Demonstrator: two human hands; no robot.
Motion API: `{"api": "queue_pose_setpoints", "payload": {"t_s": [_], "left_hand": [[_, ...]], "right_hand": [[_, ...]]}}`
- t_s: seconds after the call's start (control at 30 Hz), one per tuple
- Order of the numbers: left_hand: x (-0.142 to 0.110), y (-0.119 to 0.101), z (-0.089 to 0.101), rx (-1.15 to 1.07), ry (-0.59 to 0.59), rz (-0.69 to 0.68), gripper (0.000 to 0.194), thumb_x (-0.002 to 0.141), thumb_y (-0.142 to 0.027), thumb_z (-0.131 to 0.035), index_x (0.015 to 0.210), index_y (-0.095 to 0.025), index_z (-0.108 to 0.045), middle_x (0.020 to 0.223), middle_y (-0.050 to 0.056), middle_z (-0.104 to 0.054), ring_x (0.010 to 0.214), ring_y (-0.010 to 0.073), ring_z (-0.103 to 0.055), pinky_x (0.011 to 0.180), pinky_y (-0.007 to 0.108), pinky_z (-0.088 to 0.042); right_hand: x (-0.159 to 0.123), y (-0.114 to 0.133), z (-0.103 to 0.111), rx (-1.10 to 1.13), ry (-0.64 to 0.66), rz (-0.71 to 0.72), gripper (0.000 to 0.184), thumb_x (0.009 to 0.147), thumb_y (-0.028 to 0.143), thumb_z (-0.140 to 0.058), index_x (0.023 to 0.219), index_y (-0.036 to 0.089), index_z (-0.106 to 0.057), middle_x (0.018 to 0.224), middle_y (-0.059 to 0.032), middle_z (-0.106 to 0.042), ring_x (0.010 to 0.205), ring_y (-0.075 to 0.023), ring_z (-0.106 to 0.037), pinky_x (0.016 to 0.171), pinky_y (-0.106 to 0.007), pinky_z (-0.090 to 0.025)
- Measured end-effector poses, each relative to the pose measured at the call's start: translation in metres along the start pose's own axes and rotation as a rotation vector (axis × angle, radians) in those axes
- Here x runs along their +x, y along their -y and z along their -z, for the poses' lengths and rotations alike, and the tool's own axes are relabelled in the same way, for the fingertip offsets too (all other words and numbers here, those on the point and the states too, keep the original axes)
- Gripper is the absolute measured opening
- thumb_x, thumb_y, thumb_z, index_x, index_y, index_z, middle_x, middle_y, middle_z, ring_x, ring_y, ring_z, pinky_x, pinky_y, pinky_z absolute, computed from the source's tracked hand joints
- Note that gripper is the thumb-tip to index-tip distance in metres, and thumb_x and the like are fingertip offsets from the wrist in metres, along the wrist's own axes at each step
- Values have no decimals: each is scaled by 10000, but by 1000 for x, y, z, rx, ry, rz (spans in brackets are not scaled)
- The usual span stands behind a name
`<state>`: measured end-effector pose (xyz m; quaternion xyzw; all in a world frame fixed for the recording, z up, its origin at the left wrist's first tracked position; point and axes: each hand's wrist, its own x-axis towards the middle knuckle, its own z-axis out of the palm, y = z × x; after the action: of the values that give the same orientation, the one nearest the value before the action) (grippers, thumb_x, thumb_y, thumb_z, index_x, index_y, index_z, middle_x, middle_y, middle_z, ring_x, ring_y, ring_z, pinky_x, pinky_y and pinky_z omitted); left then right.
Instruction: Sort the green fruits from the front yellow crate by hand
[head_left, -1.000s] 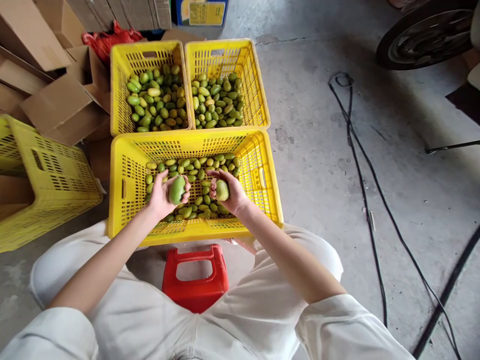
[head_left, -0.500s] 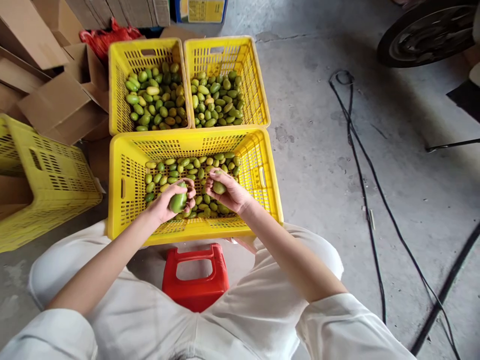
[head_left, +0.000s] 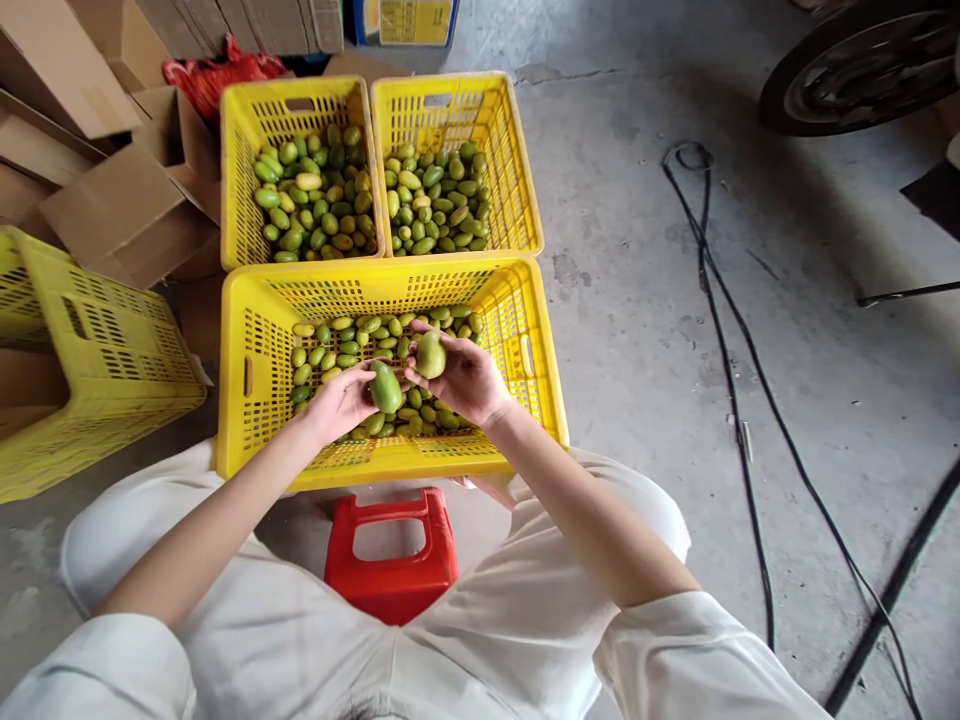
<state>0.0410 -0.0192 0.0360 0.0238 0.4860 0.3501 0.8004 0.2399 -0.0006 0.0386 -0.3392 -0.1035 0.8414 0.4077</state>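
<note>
Over the front yellow crate (head_left: 259, 465), my left hand (head_left: 339, 404) closes its fingers round a green oval fruit (head_left: 385, 387), which looks like a small mango. Close beside it, my right hand (head_left: 474, 382) cradles a paler, yellow-green oval fruit (head_left: 430, 355), palm turned up. The two hands nearly meet, and each fruit's upper side shows. Beneath them, many smaller green and yellowish fruits (head_left: 349, 347) lie spread across the crate's slotted floor. Part of that layer is hidden by my hands.
Two yellow crates (head_left: 381, 165) of similar fruits (head_left: 307, 181) stand behind the front one. At left are another yellow crate (head_left: 127, 340) and cardboard boxes (head_left: 127, 210). A red stool (head_left: 394, 585) sits between my legs. Black cables (head_left: 739, 330) and a wheel (head_left: 795, 90) lie right.
My left hand has moved right, bringing its fruit close to my right hand. My right hand has turned palm up, so its fruit shows more fully.
</note>
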Motion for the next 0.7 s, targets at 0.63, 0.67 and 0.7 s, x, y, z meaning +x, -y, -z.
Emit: {"api": "queue_pose_setpoints", "payload": {"t_s": [0.63, 0.67, 0.7], "left_hand": [[-4, -4, -1, -55, -11, -107, 203, 923, -354, -626, 838, -171, -599, 666, 1, -610, 500, 102, -568, 421, 194, -420], [-6, -5, -2, -94, -9, -123, 168, 928, -329, -601, 889, -167, -621, 743, 31, -665, 594, 129, -643, 506, 221, -505], [-7, -5, -4, -118, -3, -138, 136, 924, -290, -590, 946, -165, -639, 827, 55, -707, 703, 157, -699, 609, 257, -568]], "right_hand": [[6, -10, 3, -11, -94, -47, 335, 990, 517, -616, 957, 195, -703, 643, 17, -609, 594, -143, -565, 572, -262, -504], [6, -9, 3, 11, -83, -48, 282, 991, 459, -600, 982, 197, -703, 688, 5, -641, 648, -160, -609, 623, -285, -539], [6, -8, 3, 19, -72, -47, 207, 973, 386, -607, 1002, 202, -699, 732, -2, -666, 705, -174, -643, 676, -307, -565]]}}
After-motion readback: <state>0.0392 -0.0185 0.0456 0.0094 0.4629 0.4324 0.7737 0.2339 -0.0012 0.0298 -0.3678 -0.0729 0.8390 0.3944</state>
